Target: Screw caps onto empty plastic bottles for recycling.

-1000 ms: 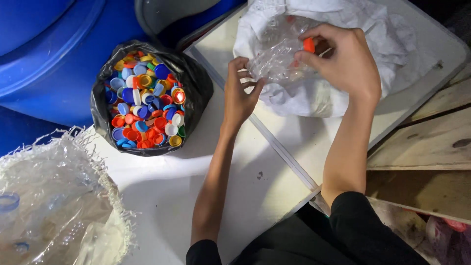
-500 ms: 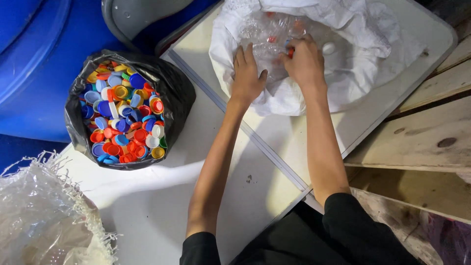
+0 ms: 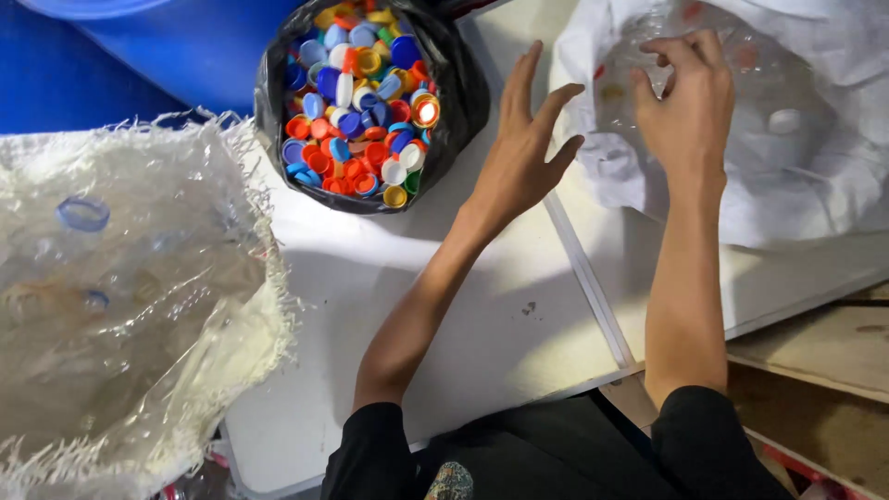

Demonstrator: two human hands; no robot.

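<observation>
Withdrawn from the white sack (image 3: pixel 833 185), left hand (image 3: pixel 523 157) hovers, fingers wide; right hand (image 3: pixel 685 102) loosely curled at its rim.

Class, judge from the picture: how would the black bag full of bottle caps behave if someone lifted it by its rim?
The black bag looks thin, so it would probably sag. Heaped caps likely make it fairly heavy, and loose ones may spill.

A heap of clear, crumpled plastic bottles (image 3: pixel 741 102) lies in an open white woven sack (image 3: pixel 833 185) on the white surface (image 3: pixel 444 306), some bearing red or white caps.
</observation>
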